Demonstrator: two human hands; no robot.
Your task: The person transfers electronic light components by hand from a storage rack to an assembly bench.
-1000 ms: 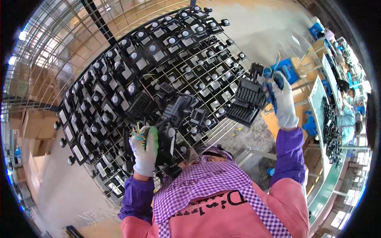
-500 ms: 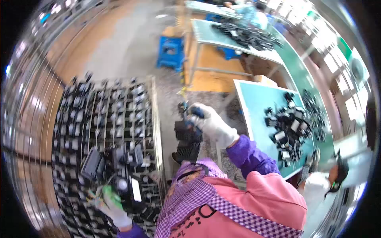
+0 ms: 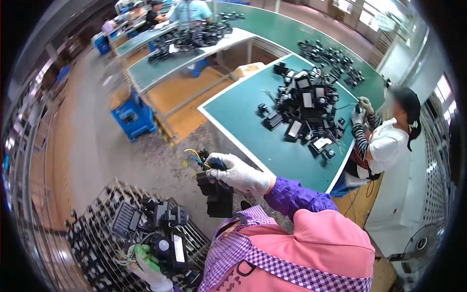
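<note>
workshop floor, both gloved hands full: right hand (image 3: pixel 238 173) around black housings (image 3: pixel 216 192)

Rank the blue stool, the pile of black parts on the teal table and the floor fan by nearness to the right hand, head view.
From the right hand:
1. Blue stool, up-left on the floor.
2. Pile of black parts, up-right on the teal table.
3. Floor fan, far lower right.

two gloved hands (image 3: pixel 237 173), one blue stool (image 3: pixel 130 116), one fan (image 3: pixel 419 243)
</note>
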